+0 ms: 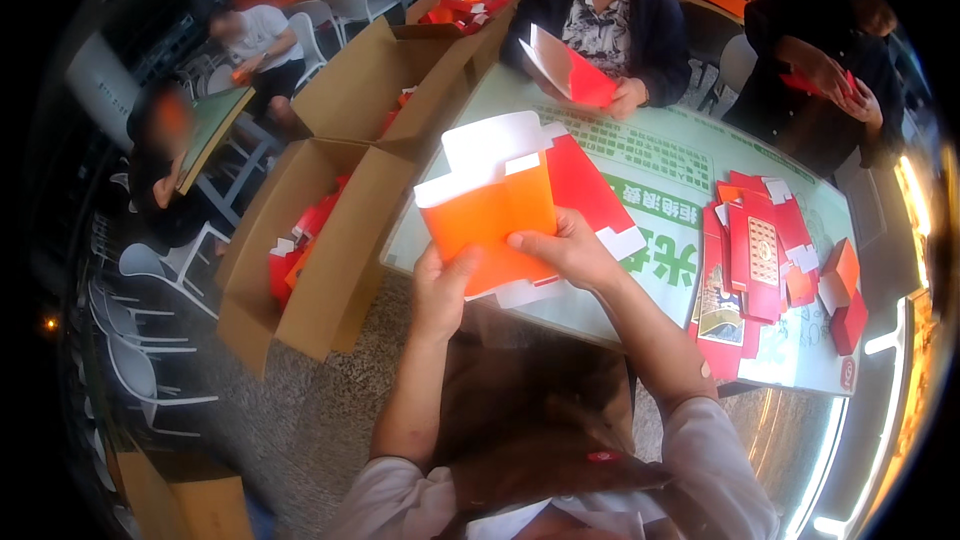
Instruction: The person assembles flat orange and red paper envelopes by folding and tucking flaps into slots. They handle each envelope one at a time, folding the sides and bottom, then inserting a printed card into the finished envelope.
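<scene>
Between my two hands I hold up an orange paper box (pixel 490 225) with its white flaps standing open at the top. My left hand (pixel 441 290) grips its lower left corner, the thumb on the front face. My right hand (pixel 572 252) pinches the lower right side, thumb also on the front. Behind it, a flat red box blank (pixel 590 188) with white tabs lies on the glass-topped table (pixel 650 135). More white card shows just below the box, partly hidden by it and my hands.
Left of the table stand large open cardboard cartons (pixel 335 250) holding red boxes. A pile of red box blanks (pixel 750 250) lies at the table's right, beside folded boxes (pixel 842 290). Across the table, a person holds a red-and-white box (pixel 570 70); another person works at the far right.
</scene>
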`<act>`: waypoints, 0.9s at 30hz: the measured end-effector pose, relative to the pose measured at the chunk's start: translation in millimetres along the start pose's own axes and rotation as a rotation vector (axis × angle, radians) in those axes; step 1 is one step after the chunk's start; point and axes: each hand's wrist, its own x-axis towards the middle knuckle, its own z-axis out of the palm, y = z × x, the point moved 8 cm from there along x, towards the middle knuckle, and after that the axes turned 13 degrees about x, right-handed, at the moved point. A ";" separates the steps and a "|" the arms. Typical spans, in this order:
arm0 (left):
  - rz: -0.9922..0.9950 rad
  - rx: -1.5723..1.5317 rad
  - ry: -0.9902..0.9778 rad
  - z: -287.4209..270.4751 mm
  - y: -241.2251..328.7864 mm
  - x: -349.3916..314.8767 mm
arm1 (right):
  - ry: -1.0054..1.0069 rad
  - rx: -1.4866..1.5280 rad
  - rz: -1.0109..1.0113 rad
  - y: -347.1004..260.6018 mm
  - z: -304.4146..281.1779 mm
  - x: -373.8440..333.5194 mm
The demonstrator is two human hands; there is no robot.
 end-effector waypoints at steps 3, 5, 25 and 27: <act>-0.021 -0.042 -0.005 -1.5 -1.6 -0.6 | -0.024 0.008 -0.069 -0.6 3.3 -0.5; 0.064 0.001 0.017 -7.8 9.4 1.9 | -0.043 -0.011 -0.030 7.3 1.5 0.3; -0.045 0.294 0.013 5.4 -19.6 -23.1 | 0.174 0.115 -0.226 -4.0 -14.7 4.1; -0.011 0.290 0.051 -1.5 -21.3 -19.0 | 0.139 0.079 -0.151 2.7 -11.3 2.2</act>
